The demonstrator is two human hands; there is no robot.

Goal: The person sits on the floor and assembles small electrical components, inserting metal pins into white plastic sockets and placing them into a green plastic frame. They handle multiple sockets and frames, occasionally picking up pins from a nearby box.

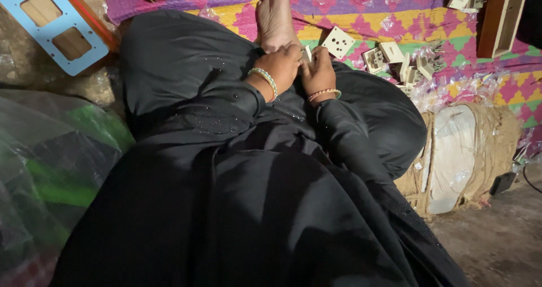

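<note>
I sit on the floor in black clothing, one bare foot [275, 16] stretched onto a patterned mat. My left hand [282, 64] and my right hand [318, 69] are pressed together just below that foot, fingers curled around a small pale plastic part [306, 53] that is mostly hidden between them. Both wrists wear beaded bracelets. A cream square socket plate [339, 41] with several holes lies right beside my right hand. More cream socket parts [395, 58] are scattered to the right on the mat.
The pink, yellow and green mat [395, 16] covers the floor ahead. A blue frame over wood [51, 22] lies top left, clear plastic bags with green inside [51, 163] at left, a jute-wrapped bundle [468, 151] at right, a wooden box [505, 16] top right.
</note>
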